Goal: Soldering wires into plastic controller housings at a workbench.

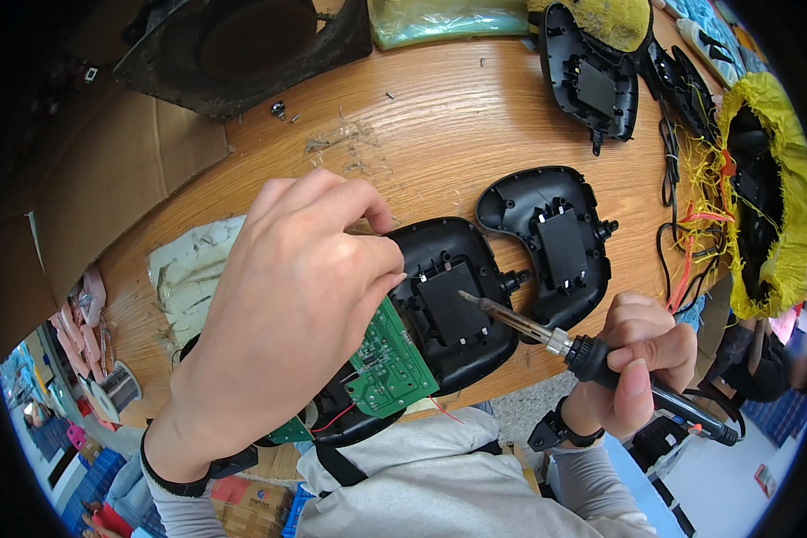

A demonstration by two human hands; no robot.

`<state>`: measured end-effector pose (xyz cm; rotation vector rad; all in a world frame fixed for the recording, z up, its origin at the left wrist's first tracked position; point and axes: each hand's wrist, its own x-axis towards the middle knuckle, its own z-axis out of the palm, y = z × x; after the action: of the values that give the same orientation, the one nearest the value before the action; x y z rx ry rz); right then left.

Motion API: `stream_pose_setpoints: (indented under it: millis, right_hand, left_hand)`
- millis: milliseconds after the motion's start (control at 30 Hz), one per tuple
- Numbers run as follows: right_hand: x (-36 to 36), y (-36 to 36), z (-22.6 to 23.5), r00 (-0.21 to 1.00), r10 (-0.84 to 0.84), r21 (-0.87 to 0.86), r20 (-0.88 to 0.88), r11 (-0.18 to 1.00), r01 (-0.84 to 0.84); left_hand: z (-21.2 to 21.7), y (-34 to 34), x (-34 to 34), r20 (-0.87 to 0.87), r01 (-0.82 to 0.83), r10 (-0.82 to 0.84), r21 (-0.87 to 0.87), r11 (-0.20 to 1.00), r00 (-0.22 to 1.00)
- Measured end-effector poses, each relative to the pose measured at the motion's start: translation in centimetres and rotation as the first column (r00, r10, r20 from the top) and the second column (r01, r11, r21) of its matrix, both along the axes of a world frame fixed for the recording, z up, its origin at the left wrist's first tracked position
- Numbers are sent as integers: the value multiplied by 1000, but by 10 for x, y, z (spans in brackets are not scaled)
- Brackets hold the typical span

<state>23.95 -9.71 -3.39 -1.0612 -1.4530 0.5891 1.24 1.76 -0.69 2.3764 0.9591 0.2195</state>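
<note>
My right hand [646, 359] grips a soldering iron [586, 357] by its black handle. Its tip points left, over the black rectangular block [448, 305] inside a black plastic shell [489, 345]; whether they touch I cannot tell. My left hand [287, 260] reaches across the shell's left side, thumb and fingers pinched together. Anything between those fingertips is too small to make out. Beneath that hand lies a green circuit board [396, 363], partly covered, with thin red wires [445, 411] at its lower edge.
A similar black shell [592, 229] lies just right, and another [583, 85] at the far right. Yellow woven sack [793, 170] and black cables [671, 170] crowd the right edge. Cardboard [143, 170] stands left, with a solder spool [119, 387] below. Small screws [279, 109] lie farther back.
</note>
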Motion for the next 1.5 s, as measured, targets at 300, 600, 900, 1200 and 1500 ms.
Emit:
stream_pose_setpoints:
  millis: [300,600,900,1200,1500]
  right_hand:
    - [1,-12,-5,978,-200,47,-58,978,203]
    - [2,-25,-10,961,-226,42,-161,971,235]
    - [9,-36,-12,954,-223,36,-199,971,235]
    - [12,-44,-17,972,-174,-3,-158,984,176]
    - [11,-43,-21,988,-104,-11,-112,995,104]
  left_hand:
    - [29,-27,-4,-89,-82,102,200,976,991]
    - [11,-87,3,-130,564,-549,197,802,826]
    - [1,-84,9,128,85,-96,87,993,987]
    - [-12,-75,22,91,-69,57,131,989,994]
    - [-13,-73,26,101,-90,81,92,992,992]
